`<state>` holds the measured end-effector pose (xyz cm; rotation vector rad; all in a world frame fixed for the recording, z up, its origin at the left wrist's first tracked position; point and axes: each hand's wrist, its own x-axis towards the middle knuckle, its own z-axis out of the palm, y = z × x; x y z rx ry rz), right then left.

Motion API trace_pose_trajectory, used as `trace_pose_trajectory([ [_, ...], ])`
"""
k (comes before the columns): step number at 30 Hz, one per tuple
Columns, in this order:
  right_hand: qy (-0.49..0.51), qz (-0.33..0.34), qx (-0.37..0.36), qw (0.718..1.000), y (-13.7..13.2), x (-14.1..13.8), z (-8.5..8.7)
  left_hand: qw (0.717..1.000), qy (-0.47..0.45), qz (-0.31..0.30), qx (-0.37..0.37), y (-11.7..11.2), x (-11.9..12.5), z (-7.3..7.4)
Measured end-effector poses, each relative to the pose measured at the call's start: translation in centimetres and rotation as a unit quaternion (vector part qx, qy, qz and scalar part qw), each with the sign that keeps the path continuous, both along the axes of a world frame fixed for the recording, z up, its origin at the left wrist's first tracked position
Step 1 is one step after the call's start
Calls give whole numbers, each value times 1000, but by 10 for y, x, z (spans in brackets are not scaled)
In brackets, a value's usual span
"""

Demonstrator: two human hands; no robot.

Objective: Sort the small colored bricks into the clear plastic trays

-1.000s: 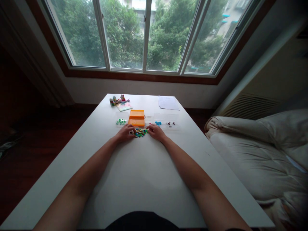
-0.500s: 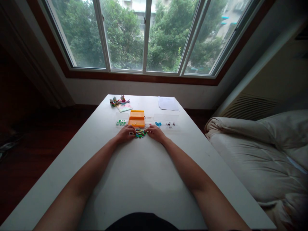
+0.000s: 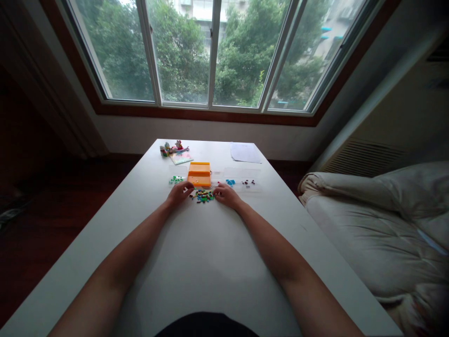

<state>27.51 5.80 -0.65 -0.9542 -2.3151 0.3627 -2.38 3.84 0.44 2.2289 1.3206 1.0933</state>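
Observation:
A loose pile of small multicoloured toy bricks [image 3: 204, 196] lies on the white table between my hands. My left hand [image 3: 179, 192] is at the pile's upper left, its thumb and fingertips pinched on what looks like a small green brick [image 3: 194, 188]. At the right edge of the pile rests my right hand [image 3: 227, 194], fingers curled together; anything in them is too small to make out. Just beyond the hands stands an orange tray [image 3: 199, 173]. Green pieces [image 3: 176, 179] sit in a clear container at its left, blue pieces [image 3: 230, 182] and dark brown pieces [image 3: 248, 182] in clear containers at its right.
Small assembled toy figures [image 3: 171, 148] stand at the table's far left, by a colourful printed sheet [image 3: 182, 157]. White papers [image 3: 245, 152] lie at the far right corner. A beige sofa [image 3: 365, 224] flanks the table on the right; a window is beyond.
My left hand has drawn back a little to the left and away from the pile, uncovering dark pieces on its left side. My right hand has hardly moved.

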Motion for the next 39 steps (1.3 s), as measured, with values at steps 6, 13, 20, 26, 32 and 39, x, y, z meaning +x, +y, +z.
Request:
trace_pose_trajectory([
  [6,2,6,-11,1000,0,1,2,995,-34,91,-1,1,-4,0],
  [13,5,3,-9,1000,0,1,1,971,-92,220,9,3,-16,4],
  [20,-3,-2,-3,1000,1,1,0,953,-145,266,-17,14,-28,-4],
  [26,-3,4,4,1000,3,2,-3,946,-202,250,-39,19,-30,-11],
  [32,0,9,7,1000,4,1,-4,945,-227,229,-60,21,-32,-13],
  [39,5,14,-3,1000,0,2,2,949,-211,227,-66,17,-28,-9],
])
